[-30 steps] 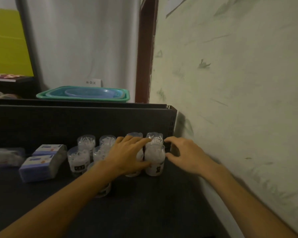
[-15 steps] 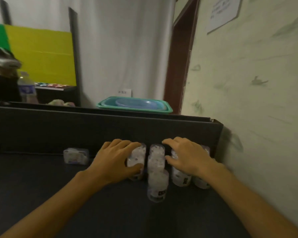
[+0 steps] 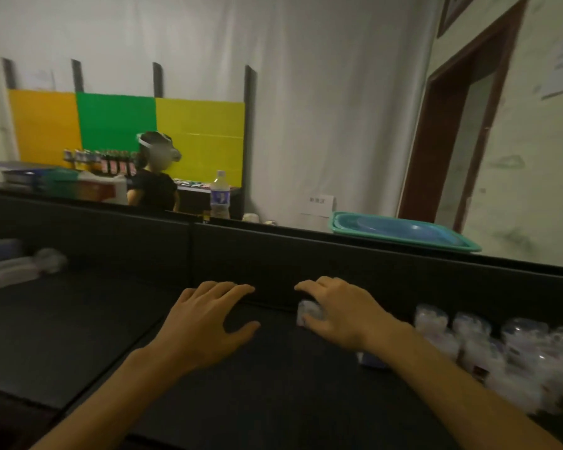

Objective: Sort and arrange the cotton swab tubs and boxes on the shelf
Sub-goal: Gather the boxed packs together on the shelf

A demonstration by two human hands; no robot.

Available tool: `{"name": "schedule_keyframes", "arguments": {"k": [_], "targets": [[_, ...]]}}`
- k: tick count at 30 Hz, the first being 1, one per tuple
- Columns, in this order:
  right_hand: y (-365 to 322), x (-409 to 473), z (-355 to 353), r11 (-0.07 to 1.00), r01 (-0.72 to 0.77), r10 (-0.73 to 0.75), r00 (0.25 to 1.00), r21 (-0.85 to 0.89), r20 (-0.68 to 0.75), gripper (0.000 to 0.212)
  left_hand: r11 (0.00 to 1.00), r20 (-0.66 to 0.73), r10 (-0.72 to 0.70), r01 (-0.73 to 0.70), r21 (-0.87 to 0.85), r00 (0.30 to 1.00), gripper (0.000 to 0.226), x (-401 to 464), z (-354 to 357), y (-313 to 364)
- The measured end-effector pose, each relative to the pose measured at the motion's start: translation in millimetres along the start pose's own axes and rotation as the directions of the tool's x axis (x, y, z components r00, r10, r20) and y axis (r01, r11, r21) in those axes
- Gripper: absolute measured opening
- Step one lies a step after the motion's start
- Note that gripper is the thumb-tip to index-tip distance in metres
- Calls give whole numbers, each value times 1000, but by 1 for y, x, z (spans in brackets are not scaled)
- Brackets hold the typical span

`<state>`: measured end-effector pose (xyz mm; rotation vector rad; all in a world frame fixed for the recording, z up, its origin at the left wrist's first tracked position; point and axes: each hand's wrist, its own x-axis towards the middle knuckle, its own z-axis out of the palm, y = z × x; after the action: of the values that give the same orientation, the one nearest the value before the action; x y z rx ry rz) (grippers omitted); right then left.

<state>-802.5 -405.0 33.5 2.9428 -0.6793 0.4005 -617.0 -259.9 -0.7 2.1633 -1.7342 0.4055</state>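
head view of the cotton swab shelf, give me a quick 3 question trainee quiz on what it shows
1. True or false: the left hand is gripping a tub.
2. Which hand rests on the lone small clear pack by the shelf's back wall?
A. left
B. right
C. neither
3. Fill in: the cluster of tubs stands to the ___ of the right hand.

Key
1. False. The fingers are spread and hold nothing.
2. B. Whether the right hand grips or just covers it is unclear.
3. right
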Motion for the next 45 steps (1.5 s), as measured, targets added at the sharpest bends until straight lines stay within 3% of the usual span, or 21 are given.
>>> {"name": "schedule_keyframes", "arguments": {"k": [10,15,18,21,37,42,45], "targets": [[-187,126,50,973,212,-216,976,90,38,57,954,39,-287,282,96,957,88,-113,-54,-187],[-239,180,66,954,278,-286,956,112,69,57,898,-9,-422,420,135,906,69,-155,-71,-257],[-262,217,79,944,303,-316,944,133,94,57,868,4,-477,471,158,879,84,-175,-75,-295],[-285,254,97,930,323,-344,933,175,106,56,840,41,-530,518,163,847,73,-182,-76,-332],[-362,441,190,948,192,-245,950,253,194,57,819,115,-562,533,211,819,64,-128,-41,-550],[-394,468,216,958,161,-215,951,237,223,59,860,144,-507,489,143,850,63,-112,-29,-598],[-413,480,229,967,101,-146,971,233,188,60,898,59,-440,438,54,896,60,-103,-15,-628]]}}
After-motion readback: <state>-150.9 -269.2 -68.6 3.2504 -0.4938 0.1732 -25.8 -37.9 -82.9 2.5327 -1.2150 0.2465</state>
